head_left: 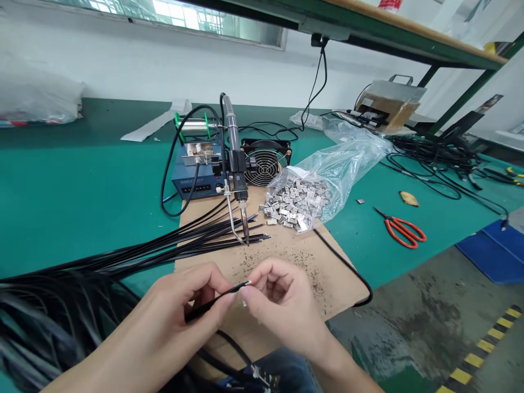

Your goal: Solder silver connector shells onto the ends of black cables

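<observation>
Green-topped workbench (123, 174) spreads before us. From our grip, a bundle of black cables (61, 311) lies toward nine o'clock, a clear plastic bag (347, 158) of silver metal connectors (297, 199) at one, a grey-and-black soldering iron (233, 136) at twelve. Our left hand (178, 305) pinches a slim black cable (239, 286), six o'clock from the iron; our right hand (286, 305), nearly closed, meets its tiny coloured wire ends (248, 283), exact hold hidden. We'd best pinch close behind the tip.
</observation>
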Tool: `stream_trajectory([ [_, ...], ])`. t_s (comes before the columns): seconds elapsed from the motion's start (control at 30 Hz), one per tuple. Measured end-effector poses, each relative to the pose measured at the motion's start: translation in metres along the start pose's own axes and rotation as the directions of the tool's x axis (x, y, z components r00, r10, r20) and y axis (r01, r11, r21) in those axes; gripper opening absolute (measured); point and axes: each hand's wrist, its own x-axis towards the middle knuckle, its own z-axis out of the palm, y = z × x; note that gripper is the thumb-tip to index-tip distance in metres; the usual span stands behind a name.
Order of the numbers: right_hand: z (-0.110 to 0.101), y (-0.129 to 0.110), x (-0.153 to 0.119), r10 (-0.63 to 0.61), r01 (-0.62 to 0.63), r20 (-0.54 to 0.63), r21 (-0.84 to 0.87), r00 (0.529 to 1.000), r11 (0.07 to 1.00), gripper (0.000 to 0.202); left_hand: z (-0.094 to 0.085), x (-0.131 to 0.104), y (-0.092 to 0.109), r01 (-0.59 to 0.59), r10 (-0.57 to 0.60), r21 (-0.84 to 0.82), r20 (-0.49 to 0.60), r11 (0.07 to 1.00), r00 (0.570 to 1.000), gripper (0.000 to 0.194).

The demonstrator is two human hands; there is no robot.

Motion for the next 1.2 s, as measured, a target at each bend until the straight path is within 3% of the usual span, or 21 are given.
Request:
stream_trajectory([
  [0.2, -0.002, 0.002, 0.002, 0.006, -0.008, 0.037, 0.050, 0.999, 0.999, 0.028, 0.000, 0.002, 0.002, -0.002, 0.001, 0.026, 0.020, 1.000, 1.000, 0.029],
  [0.33, -0.002, 0.006, 0.002, 0.018, -0.023, 0.036, 0.145, 0.999, 0.989, 0.033, 0.000, 0.008, 0.000, 0.002, 0.005, -0.084, 0.093, 0.996, 0.996, 0.026],
  [0.57, 0.010, 0.017, 0.005, 0.017, -0.004, -0.045, 0.277, 0.999, 0.961, 0.036, -0.001, 0.014, 0.006, 0.125, -0.093, -0.227, 0.146, 0.966, 0.985, 0.031],
  [0.7, -0.006, 0.014, 0.002, 0.018, -0.021, 0.024, 0.137, 1.000, 0.990, 0.027, -0.006, 0.015, 0.006, 0.059, -0.045, -0.107, 0.129, 0.993, 0.991, 0.029],
  [0.83, -0.042, 0.003, 0.001, -0.102, 0.088, -0.063, -0.194, 0.993, 0.977, 0.015, -0.012, 0.027, -0.001, -0.039, 0.014, 0.220, 0.113, 0.975, 0.994, 0.027],
  [0.9, -0.056, -0.007, 0.008, -0.148, 0.135, -0.011, -0.352, 0.989, 0.926, 0.014, -0.012, 0.037, -0.005, -0.020, -0.006, 0.259, 0.098, 0.966, 0.995, 0.024],
  [1.07, -0.060, -0.029, 0.045, 0.095, -0.022, 0.150, -0.426, 0.984, 0.904, 0.009, -0.008, 0.063, -0.014, 0.045, -0.056, 0.132, 0.080, 0.990, 0.995, 0.018],
  [1.2, -0.050, -0.025, 0.069, 0.228, -0.156, 0.187, -0.337, 0.955, 0.929, 0.015, -0.005, 0.067, -0.019, 0.058, -0.060, 0.042, 0.052, 0.997, 0.997, 0.020],
])
